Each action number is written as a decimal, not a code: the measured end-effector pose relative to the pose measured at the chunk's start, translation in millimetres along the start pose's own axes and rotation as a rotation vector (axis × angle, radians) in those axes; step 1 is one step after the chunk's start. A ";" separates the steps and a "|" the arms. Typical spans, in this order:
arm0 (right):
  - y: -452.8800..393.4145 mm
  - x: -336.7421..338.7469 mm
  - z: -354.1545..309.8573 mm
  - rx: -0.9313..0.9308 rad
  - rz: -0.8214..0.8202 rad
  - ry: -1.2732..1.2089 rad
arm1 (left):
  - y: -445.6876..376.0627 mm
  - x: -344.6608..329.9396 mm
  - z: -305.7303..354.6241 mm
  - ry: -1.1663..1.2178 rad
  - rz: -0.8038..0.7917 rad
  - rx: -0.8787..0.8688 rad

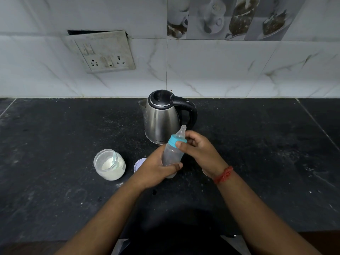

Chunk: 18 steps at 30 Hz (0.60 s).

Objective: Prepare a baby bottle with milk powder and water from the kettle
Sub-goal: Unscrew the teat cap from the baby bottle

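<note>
Black speckled counter (pixel 55 162) runs under both hands to a marbled tile wall (pixel 220 70). Left hand (pixel 156 168) wraps the bottle (pixel 172 155); right hand (pixel 200 151) pinches its blue collar (pixel 174 139). Just beyond the fingers stands the kettle (pixel 161 116). Left of them sit a lid (pixel 138 164) and an open powder jar (pixel 109 164). Bare counter lies farther out on both sides.
</note>
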State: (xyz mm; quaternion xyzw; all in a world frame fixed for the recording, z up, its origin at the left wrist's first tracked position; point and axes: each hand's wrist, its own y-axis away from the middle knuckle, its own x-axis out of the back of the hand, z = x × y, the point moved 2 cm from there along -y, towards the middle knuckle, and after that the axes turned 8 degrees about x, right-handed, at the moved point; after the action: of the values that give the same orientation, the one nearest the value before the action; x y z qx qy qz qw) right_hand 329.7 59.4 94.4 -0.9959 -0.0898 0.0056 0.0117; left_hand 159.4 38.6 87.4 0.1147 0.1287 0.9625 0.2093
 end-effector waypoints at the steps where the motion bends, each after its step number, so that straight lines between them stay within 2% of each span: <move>1: 0.0 0.9 -0.4 0.017 0.021 -0.005 | 0.4 -0.4 0.0 0.000 0.002 0.002; 6: 0.0 5.5 -5.7 0.069 0.151 -0.129 | 0.4 -1.9 -6.9 -0.010 0.015 0.008; 12: 4.3 19.8 5.2 0.066 0.320 0.244 | -6.0 3.9 -26.3 -0.055 0.182 -0.029; 14: 8.6 23.8 18.3 0.019 0.327 0.352 | -9.8 6.7 -34.5 -0.119 0.228 -0.033; 18: 22.7 22.5 43.2 -0.113 0.293 0.400 | -15.0 2.0 -47.6 -0.169 0.296 -0.014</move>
State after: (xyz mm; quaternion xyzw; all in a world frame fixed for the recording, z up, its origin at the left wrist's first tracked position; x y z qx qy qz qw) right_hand 355.4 42.1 50.4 -0.9786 0.0592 -0.1950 -0.0272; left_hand 150.2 43.2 38.5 0.2116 0.0859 0.9706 0.0761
